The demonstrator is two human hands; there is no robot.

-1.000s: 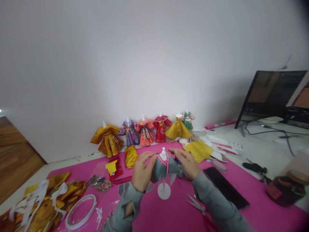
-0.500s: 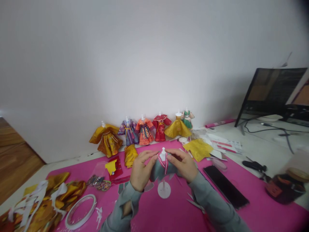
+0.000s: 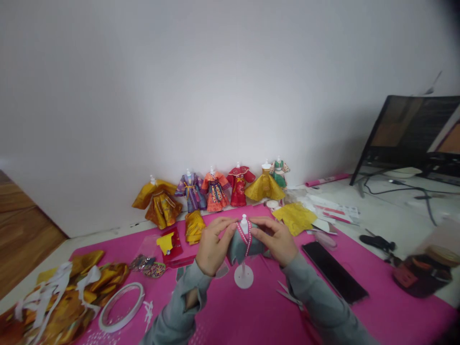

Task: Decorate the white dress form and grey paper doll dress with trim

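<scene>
A small white mannequin on a round white stand (image 3: 244, 277) wears a grey-green doll garment (image 3: 238, 246) with a pink, white-dotted trim (image 3: 247, 241) crossing in a V at the front. From the left, my left hand (image 3: 214, 244) pinches the garment at the shoulder, its thumb in front and fingers behind. On the opposite shoulder, my right hand (image 3: 276, 239) grips the cloth the same way, thumb near the trim. The mannequin's neck shows between both hands. The fingertips behind the cloth are hidden.
Several dressed mannequins, one in a red dress (image 3: 238, 187), line the wall. Scissors (image 3: 289, 295) and a black phone (image 3: 335, 271) lie right on the pink mat (image 3: 230, 316). Left are a tape roll (image 3: 121, 307) and golden fabric (image 3: 68, 306). A dark jar (image 3: 424, 273) stands far right.
The garment's front now lies more closed, with the trim crossing lower and more cloth showing on the left. Both hands keep their hold. The view has shifted slightly.
</scene>
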